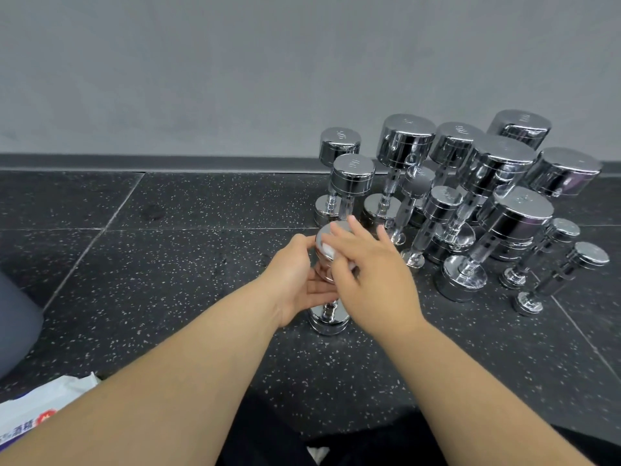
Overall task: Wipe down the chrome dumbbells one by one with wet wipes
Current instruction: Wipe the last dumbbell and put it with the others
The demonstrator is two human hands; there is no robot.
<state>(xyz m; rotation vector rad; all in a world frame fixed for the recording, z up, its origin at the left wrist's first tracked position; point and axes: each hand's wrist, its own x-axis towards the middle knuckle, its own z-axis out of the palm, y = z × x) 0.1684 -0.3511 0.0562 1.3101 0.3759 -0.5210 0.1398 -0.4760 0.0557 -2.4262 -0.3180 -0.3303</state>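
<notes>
My left hand (295,277) wraps around a small chrome dumbbell (327,317) standing on end on the dark speckled floor (168,264), its long axis vertical; my fingers hide most of the grip, so only a short stretch of the bar and the lower head show beneath my palm. My right hand (366,270) lies over the upper head, fingers spread flat and pressing a white wet wipe (327,252) against the top face; only a small patch of the wipe peeks out between my fingers, and the weight marking on that head is covered. Just behind and to the right, a cluster of larger chrome dumbbells (470,196) stands upright near the grey wall (235,79), several overlapping so that their lower heads and grips are partly hidden; engraved figures on their tops are too blurred to read with confidence. Two slim dumbbells (551,267) at the far right stand upright, tilted by the wide lens. At the lower left edge, a white wipes packet (37,408) is cut off by the frame and by my forearm, its print only partly legible.
</notes>
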